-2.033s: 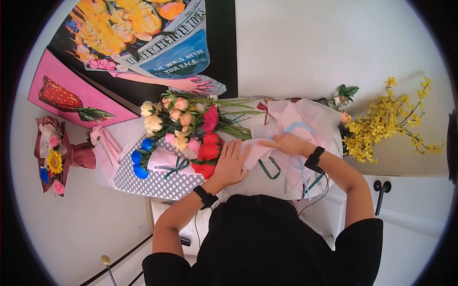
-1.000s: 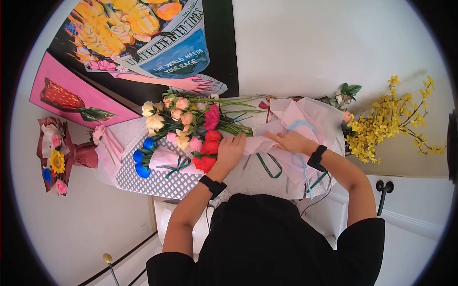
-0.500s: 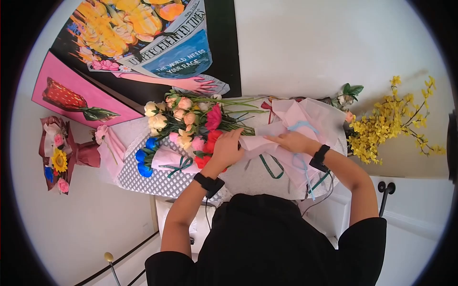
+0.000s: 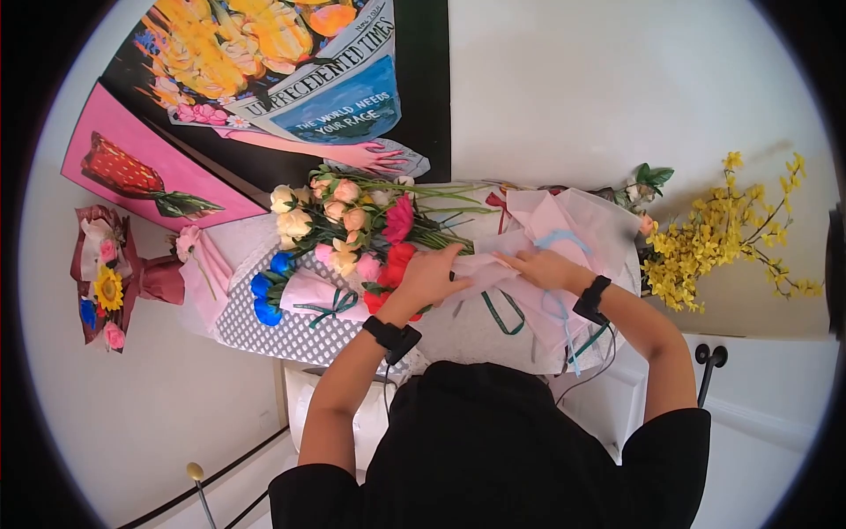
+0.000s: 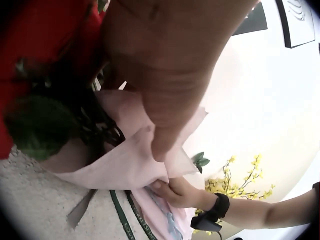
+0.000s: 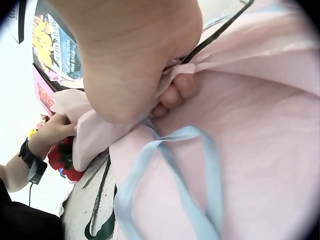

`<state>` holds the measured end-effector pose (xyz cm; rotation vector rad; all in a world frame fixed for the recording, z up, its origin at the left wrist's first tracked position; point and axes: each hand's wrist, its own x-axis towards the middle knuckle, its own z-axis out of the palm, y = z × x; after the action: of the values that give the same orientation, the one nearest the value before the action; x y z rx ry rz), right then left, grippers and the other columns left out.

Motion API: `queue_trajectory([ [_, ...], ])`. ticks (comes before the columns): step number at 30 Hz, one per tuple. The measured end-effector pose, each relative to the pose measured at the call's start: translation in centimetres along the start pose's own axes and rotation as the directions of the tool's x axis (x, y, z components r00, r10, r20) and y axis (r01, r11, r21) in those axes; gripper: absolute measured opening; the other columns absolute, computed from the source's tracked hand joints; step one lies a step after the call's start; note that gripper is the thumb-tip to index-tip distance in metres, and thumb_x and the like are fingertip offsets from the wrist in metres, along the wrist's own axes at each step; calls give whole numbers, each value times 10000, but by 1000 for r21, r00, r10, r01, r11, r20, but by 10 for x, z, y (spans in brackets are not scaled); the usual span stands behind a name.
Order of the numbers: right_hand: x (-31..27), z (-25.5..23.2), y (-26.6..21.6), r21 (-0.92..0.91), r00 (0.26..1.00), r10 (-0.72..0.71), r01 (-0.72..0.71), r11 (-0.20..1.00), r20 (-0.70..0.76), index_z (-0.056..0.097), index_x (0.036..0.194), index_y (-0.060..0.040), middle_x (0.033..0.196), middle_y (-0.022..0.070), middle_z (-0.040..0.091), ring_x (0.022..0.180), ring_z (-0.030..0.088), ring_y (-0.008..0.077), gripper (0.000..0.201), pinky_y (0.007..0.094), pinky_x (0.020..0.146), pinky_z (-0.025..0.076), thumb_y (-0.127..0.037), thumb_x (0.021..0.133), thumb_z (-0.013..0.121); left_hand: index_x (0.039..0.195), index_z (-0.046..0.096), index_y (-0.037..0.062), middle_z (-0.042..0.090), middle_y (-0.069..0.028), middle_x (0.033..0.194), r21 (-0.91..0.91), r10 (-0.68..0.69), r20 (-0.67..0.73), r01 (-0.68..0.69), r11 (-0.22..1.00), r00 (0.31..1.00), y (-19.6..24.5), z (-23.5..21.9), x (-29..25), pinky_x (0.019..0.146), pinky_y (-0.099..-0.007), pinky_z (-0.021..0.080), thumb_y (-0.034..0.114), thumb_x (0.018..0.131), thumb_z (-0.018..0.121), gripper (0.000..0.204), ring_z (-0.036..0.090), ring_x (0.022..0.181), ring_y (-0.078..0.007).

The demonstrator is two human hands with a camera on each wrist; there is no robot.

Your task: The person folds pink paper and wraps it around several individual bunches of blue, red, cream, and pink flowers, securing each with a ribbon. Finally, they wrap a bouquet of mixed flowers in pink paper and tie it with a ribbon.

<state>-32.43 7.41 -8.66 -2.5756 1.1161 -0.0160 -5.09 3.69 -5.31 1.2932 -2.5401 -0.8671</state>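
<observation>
Beside the red flowers [image 4: 399, 262], my left hand [image 4: 428, 279] pinches the edge of pink wrapping paper [image 4: 480, 271]. The left wrist view shows the thumb [image 5: 162, 142] lying over that paper, with green stems inside its fold; the other fingertips are hidden. My right hand [image 4: 548, 267] grips the gathered paper further right. In the right wrist view its fingers [image 6: 172, 95] curl round the bunched paper, and a dark stem [image 6: 217, 32] sticks out beside them. A light blue ribbon [image 6: 210, 165] hangs loosely over the pink sheet below that hand.
Cream and peach roses [image 4: 339, 207] lie behind the red flowers. A small blue bouquet [image 4: 322, 295] sits at the left, and a green ribbon [image 4: 504, 317] in front. Yellow branches [image 4: 696, 247] stand at the right; a pink painting [image 4: 159, 167] leans at the back left.
My left hand has gone from lying with fingers spread across the red flowers and paper to pinching the paper's edge. My right hand has stayed on the gathered paper.
</observation>
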Motion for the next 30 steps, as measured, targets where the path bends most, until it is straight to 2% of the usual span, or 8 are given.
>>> queue_trajectory([
  [6, -1, -2, -3, 98, 997, 2, 5, 995, -71, 197, 1410, -176, 794, 126, 586, 646, 580, 310, 752, 386, 548, 470, -135, 761, 576, 1059, 575, 116, 638, -125, 842, 120, 283, -104, -270, 955, 954, -16, 25, 8, 679, -406, 468, 147, 734, 538, 328, 613, 734, -296],
  [10, 2, -12, -5, 181, 998, 31, -21, 983, -51, 228, 1400, -171, 819, 140, 600, 665, 579, 328, 747, 392, 575, 473, -144, 748, 593, 1082, 562, 116, 636, -125, 879, 196, 209, -41, -198, 960, 977, -17, 35, 7, 632, -377, 487, 122, 747, 503, 340, 618, 692, -283],
  [13, 3, -5, -3, 185, 991, -17, 42, 982, -133, 262, 1392, -244, 724, 117, 546, 611, 574, 299, 697, 378, 563, 466, -109, 773, 552, 1167, 525, 129, 629, -127, 939, 385, 312, -96, -254, 887, 945, -25, 49, 3, 608, -336, 497, 133, 756, 501, 411, 620, 668, -274],
  [16, 1, 0, -3, -1, 997, -71, 71, 997, -20, 282, 1378, -309, 764, 132, 544, 616, 577, 279, 657, 369, 579, 471, -61, 805, 486, 1277, 442, 142, 597, -152, 1028, 603, 485, -156, -306, 737, 861, -26, 52, -2, 647, -321, 507, 132, 765, 496, 515, 617, 697, -274],
  [18, -1, 6, -1, -46, 995, -90, 88, 995, -34, 307, 1359, -353, 813, 138, 514, 650, 582, 268, 644, 360, 618, 478, -47, 810, 450, 1349, 354, 166, 503, -201, 1194, 692, 519, -39, -352, 630, 854, -22, 43, -8, 780, -349, 502, 119, 779, 482, 586, 609, 884, -300],
  [24, -2, 9, 0, -122, 991, -128, 124, 985, -27, 301, 1346, -417, 800, 124, 483, 611, 562, 266, 600, 354, 623, 476, -89, 854, 403, 1373, 305, 167, 289, -209, 1388, 613, 569, 165, -536, 581, 806, -19, 30, -20, 986, -401, 344, 132, 809, 444, 582, 373, 1233, -329],
  [28, 0, 9, 2, -130, 987, -153, 147, 981, -41, 304, 1345, -419, 809, 125, 483, 607, 564, 258, 614, 345, 592, 476, -76, 846, 409, 1376, 299, 154, 276, -206, 1397, 637, 582, 178, -544, 547, 794, -18, 35, -24, 1021, -425, 284, 164, 814, 448, 582, 318, 1265, -340],
  [30, 1, 11, 5, -109, 993, -118, 118, 987, 5, 313, 1341, -417, 810, 124, 499, 598, 564, 251, 639, 343, 555, 473, -53, 828, 420, 1379, 293, 144, 267, -209, 1402, 424, 505, 63, -481, 767, 861, -12, 37, -31, 1025, -476, 255, 206, 806, 469, 603, 309, 1265, -357],
])
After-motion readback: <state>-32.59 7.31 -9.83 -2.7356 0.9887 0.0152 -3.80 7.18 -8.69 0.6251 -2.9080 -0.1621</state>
